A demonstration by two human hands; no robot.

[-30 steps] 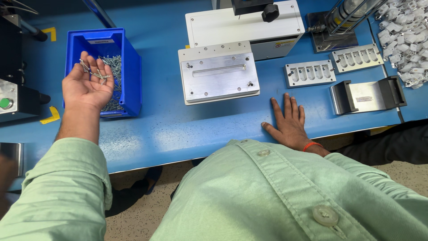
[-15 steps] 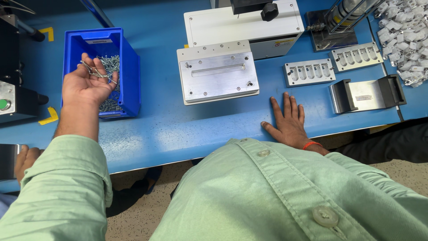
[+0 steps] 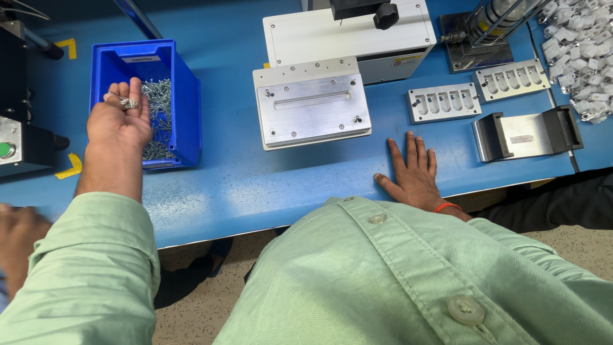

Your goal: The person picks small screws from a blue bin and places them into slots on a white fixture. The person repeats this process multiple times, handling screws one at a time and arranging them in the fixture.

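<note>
Head view: a few small silver screws (image 3: pixel 126 101) are pinched in the fingertips of the left hand (image 3: pixel 119 121), held over the blue bin (image 3: pixel 189 102) of loose screws. Right hand (image 3: pixel 414 171) is laid flat, empty, on the blue bench near the metal fixture plate (image 3: pixel 311 105). Pick judged done; nothing seen loaded on plate yet.

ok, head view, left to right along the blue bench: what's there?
Black unit with green button → blue bin of screws with the left hand over it → grey metal plate fixture → right hand flat on the bench → slotted metal tray → grey bracket.
</note>
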